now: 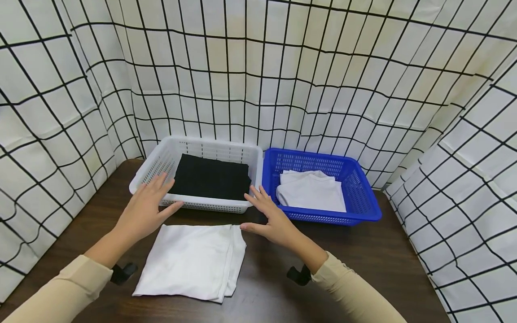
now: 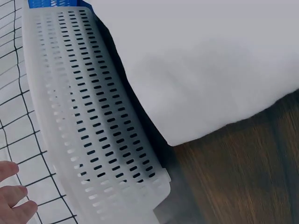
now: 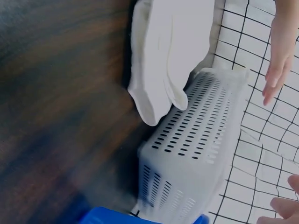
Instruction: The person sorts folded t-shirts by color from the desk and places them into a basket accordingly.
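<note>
A folded white cloth (image 1: 191, 260) lies flat on the dark wooden table (image 1: 343, 260), in front of the baskets. Above the front left corner of the white basket (image 1: 218, 204), my left hand (image 1: 147, 208) is held with fingers spread and nothing in it. My right hand (image 1: 274, 224), also spread and holding nothing, hovers by that basket's front right corner. A folded black cloth (image 1: 212, 177) fills much of the white basket's floor. In the right wrist view the left hand (image 3: 280, 60) hangs apart from the basket, and only fingertips of the right hand (image 3: 285, 205) show.
To the right of the white basket stands a blue basket (image 1: 365, 197), holding folded white clothing (image 1: 311, 190). White curtains with a black grid (image 1: 226, 67) enclose the table at the back and both sides. Dark wrist straps (image 1: 123, 272) show near the cuffs.
</note>
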A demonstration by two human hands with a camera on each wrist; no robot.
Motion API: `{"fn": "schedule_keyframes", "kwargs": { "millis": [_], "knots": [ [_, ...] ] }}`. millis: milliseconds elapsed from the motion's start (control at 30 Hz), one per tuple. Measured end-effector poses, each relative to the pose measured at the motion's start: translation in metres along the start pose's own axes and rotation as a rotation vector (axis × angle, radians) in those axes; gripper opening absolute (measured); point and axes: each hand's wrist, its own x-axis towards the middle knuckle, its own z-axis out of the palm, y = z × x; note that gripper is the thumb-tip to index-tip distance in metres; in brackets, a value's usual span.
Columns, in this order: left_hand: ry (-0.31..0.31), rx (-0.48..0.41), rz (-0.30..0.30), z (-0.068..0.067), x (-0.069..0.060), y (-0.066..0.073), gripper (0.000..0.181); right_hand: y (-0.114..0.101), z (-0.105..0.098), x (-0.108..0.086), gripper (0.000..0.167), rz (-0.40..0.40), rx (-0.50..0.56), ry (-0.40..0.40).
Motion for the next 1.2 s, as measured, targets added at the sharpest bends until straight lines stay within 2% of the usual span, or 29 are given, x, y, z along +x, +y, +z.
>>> {"fn": "schedule_keyframes", "kwargs": {
  "millis": [200,567,700,833,967,1100,1200],
  "knots": [
    [-0.002,-0.031,0.002,-0.001,-0.008,0.004,0.081,0.003,0.003,-0.01,0.073,-0.003,0.055,0.033],
    [-0.034,-0.071,0.013,0.0,-0.027,0.01,0.083,0.004,0.012,-0.023,0.074,0.028,0.111,-0.003],
    [-0.006,-0.089,0.02,0.002,-0.034,0.011,0.081,0.004,0.017,-0.026,0.074,0.065,0.147,-0.022],
    [0.051,-0.102,0.027,0.005,-0.04,0.01,0.077,0.005,0.022,-0.03,0.074,0.126,0.187,-0.051],
    [0.067,-0.129,0.002,0.007,-0.046,0.009,0.077,0.006,0.031,-0.035,0.075,0.178,0.237,-0.078],
    [0.023,-0.162,-0.066,0.007,-0.052,0.009,0.08,0.008,0.038,-0.037,0.075,0.205,0.272,-0.096],
    [0.016,-0.18,-0.107,0.008,-0.057,0.01,0.08,0.011,0.041,-0.038,0.076,0.212,0.292,-0.093]
  ]
}}
